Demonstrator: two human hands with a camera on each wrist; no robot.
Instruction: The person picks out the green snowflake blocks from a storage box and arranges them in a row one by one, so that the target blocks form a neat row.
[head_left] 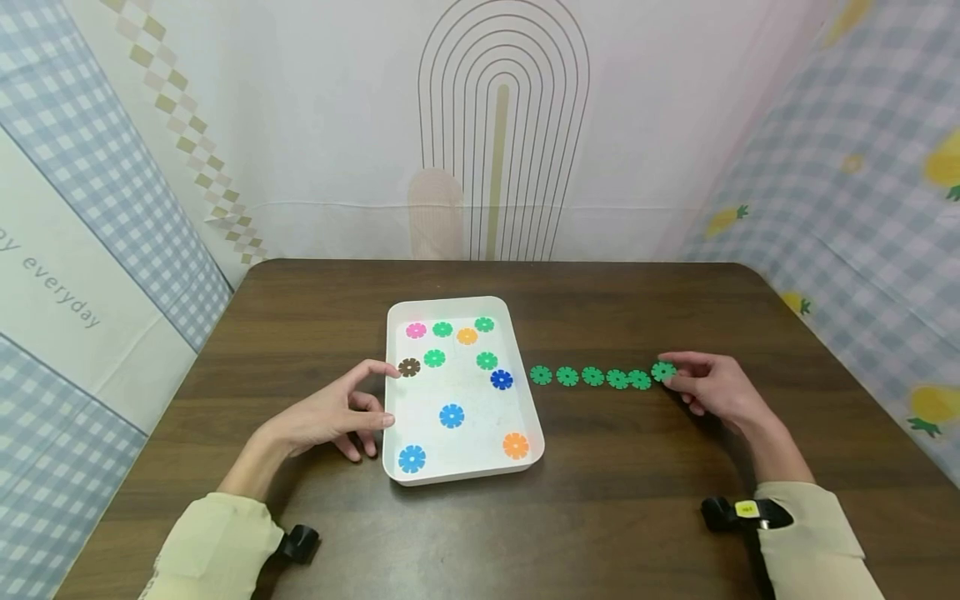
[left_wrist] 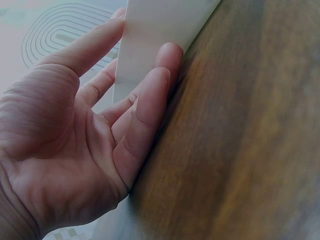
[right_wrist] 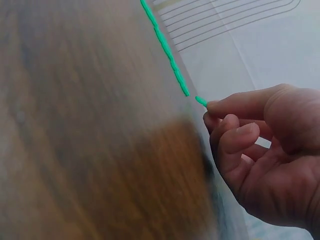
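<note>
Between the thumb and forefinger of my right hand (head_left: 712,385) is a green notched plastic disc (head_left: 663,372), pinched at its edge. It stands at the right end of a row of several green notched discs (head_left: 592,377) on the table. In the right wrist view the held disc (right_wrist: 201,101) is seen edge-on, with a small gap to the row. My left hand (head_left: 330,412) holds the left rim of a white tray (head_left: 465,478), forefinger over the rim and thumb on it. Its other fingers curl beside the outer wall (left_wrist: 150,40).
Inside the tray lie loose notched discs: several green (head_left: 434,358), a pink (head_left: 416,331), a brown (head_left: 408,367), a dark blue (head_left: 502,380), light blue (head_left: 452,416) and orange ones (head_left: 515,446). The dark wooden table (head_left: 600,517) ends before a patterned cloth (head_left: 322,125).
</note>
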